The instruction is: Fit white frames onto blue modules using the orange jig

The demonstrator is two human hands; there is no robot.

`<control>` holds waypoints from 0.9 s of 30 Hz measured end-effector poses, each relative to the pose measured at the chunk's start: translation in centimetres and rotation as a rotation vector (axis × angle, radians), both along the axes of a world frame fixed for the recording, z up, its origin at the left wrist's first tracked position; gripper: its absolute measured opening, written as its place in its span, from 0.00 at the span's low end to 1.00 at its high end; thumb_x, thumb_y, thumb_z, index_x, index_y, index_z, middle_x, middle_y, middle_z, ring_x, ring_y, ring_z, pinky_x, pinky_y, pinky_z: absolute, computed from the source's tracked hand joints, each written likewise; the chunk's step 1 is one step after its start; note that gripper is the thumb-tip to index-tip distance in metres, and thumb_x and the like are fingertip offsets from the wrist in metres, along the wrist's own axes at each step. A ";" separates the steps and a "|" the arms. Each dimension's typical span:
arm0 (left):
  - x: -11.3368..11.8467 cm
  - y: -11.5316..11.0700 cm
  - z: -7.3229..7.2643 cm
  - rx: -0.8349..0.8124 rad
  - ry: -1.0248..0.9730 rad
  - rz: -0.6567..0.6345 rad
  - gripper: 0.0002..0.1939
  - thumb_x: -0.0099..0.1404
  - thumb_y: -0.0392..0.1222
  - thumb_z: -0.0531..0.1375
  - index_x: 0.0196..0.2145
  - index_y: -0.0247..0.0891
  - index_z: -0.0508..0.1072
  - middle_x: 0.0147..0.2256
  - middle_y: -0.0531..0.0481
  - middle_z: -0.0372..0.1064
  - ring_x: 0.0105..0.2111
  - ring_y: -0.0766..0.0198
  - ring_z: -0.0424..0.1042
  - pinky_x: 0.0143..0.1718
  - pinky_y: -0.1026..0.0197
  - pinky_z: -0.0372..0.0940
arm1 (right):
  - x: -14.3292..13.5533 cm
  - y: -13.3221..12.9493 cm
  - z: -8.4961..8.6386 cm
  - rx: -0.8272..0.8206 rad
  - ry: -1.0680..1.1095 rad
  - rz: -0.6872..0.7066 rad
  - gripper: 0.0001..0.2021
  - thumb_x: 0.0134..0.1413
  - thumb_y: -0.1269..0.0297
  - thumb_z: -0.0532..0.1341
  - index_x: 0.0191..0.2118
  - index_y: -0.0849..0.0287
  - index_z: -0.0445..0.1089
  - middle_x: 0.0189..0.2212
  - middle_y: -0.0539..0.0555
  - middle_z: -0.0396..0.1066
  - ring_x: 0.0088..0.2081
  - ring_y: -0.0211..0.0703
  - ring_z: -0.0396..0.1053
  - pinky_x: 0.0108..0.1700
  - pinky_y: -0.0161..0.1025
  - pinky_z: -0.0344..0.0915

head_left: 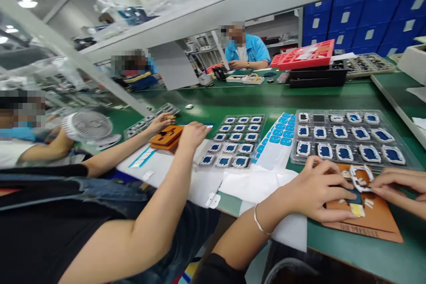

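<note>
Work at this moment centres on a small white frame part [361,176] that lies on an orange-brown fixture board [372,215] at the near right of the green workbench [239,97]. The frame is a rounded rectangle with an open middle, and its longer side seems to run roughly left to right, a little tilted away from the person. It sits between the two hands, so neither hand has far to go. The left hand [317,191] comes from the left, rests flat on the board and bends its fingers toward the left edge of the frame; a dark blue piece [353,195] and a small yellow tab [356,209] lie just under these fingertips. The right hand [397,184] enters from the right edge, and its fingers are pinched close together at the right edge of the frame; whether they really grip it cannot be told. Just behind the board stands a clear plastic tray [353,135] with blue parts in white frames. Left of it lies a white sheet with blue stickers [278,135], then a second tray [233,142]. Further left, a co-worker's hands [193,135] rest on another orange fixture [166,136], near a small white fan [88,126].
</note>
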State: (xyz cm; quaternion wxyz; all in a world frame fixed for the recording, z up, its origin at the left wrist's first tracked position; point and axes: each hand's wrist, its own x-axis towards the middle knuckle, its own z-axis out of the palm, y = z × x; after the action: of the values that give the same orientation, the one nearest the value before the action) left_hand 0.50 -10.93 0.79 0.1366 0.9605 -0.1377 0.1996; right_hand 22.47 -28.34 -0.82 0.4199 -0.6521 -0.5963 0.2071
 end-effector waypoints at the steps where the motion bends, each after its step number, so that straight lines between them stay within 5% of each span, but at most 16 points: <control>1: 0.0 0.0 -0.1 -0.018 -0.008 -0.003 0.18 0.68 0.55 0.56 0.44 0.41 0.77 0.45 0.50 0.77 0.51 0.53 0.65 0.52 0.48 0.51 | -0.6 0.2 0.5 0.002 -0.068 0.030 0.05 0.55 0.54 0.64 0.35 0.41 0.78 0.31 0.59 0.73 0.30 0.54 0.71 0.26 0.49 0.69; 4: -0.1 0.1 -0.3 -0.090 -0.045 -0.003 0.18 0.68 0.55 0.56 0.44 0.41 0.77 0.43 0.49 0.78 0.48 0.54 0.66 0.52 0.48 0.52 | -1.8 0.8 1.8 0.087 -0.173 0.084 0.06 0.58 0.56 0.62 0.35 0.46 0.77 0.31 0.56 0.69 0.32 0.48 0.70 0.33 0.46 0.70; 11: -0.5 0.1 0.6 -0.188 -0.014 0.003 0.15 0.67 0.51 0.59 0.46 0.42 0.76 0.41 0.49 0.78 0.46 0.53 0.65 0.50 0.48 0.54 | -2.4 0.9 2.4 0.165 -0.223 0.057 0.06 0.59 0.61 0.62 0.40 0.53 0.75 0.48 0.57 0.70 0.49 0.49 0.69 0.51 0.49 0.66; 19: -0.6 0.5 1.1 -0.190 0.077 0.026 0.16 0.63 0.53 0.64 0.46 0.43 0.76 0.45 0.49 0.77 0.48 0.50 0.64 0.52 0.46 0.54 | -2.2 1.1 2.3 0.179 -0.286 0.052 0.07 0.60 0.61 0.62 0.39 0.53 0.78 0.51 0.55 0.74 0.47 0.50 0.68 0.49 0.53 0.65; 27: -0.5 0.7 0.6 -0.229 -0.117 0.209 0.18 0.60 0.54 0.66 0.44 0.42 0.74 0.42 0.48 0.77 0.44 0.52 0.65 0.48 0.47 0.60 | -4.0 1.3 1.6 0.366 -0.325 0.000 0.05 0.51 0.68 0.65 0.36 0.56 0.77 0.47 0.55 0.77 0.41 0.48 0.64 0.43 0.48 0.67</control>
State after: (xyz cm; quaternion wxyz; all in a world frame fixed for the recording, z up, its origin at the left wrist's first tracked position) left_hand 0.00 -10.27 1.43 0.2156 0.9344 -0.0211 0.2829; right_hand 18.48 -27.03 0.73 0.4294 -0.5899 -0.6837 -0.0118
